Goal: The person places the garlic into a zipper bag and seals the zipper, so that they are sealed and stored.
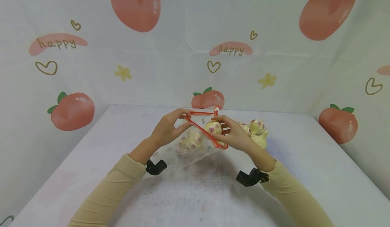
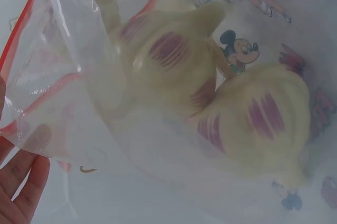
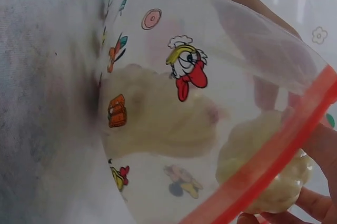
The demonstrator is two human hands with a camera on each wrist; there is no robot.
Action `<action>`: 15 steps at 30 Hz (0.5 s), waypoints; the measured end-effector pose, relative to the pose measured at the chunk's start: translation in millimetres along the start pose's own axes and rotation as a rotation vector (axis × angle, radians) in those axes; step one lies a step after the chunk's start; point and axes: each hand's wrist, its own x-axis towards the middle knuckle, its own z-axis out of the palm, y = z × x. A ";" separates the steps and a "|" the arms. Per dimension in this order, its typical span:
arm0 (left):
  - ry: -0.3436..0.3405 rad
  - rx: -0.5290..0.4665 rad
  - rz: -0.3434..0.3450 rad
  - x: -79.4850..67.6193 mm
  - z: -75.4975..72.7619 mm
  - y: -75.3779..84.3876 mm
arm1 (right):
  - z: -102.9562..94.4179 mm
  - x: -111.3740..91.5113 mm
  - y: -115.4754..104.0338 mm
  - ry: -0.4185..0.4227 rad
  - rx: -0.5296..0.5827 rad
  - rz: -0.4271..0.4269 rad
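Note:
A clear zip bag [image 1: 170,157] with a red-edged mouth and cartoon prints lies tilted between the hands, its mouth facing right. My left hand [image 1: 166,127] pinches the bag's rim on the upper left. In the right hand [image 1: 233,132] is a garlic bulb [image 1: 213,128], gripped by the fingers at the bag's mouth; the right wrist view shows this bulb [image 3: 263,166] partly behind the red strip. Inside the bag are garlic bulbs [image 2: 258,124] with purple streaks, seen hazily through the plastic.
Several more garlic bulbs [image 1: 258,128] sit on the white table [image 1: 304,152] just behind and right of the right hand, partly hidden by it. A white cloth backdrop [image 1: 170,57] with fruit prints rises behind the table. Black wrist mounts [image 1: 251,178] are on both forearms.

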 end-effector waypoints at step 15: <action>-0.002 -0.002 0.008 3.3 0.4 1.2 | 8.6 1.7 1.7 -0.027 0.042 -0.012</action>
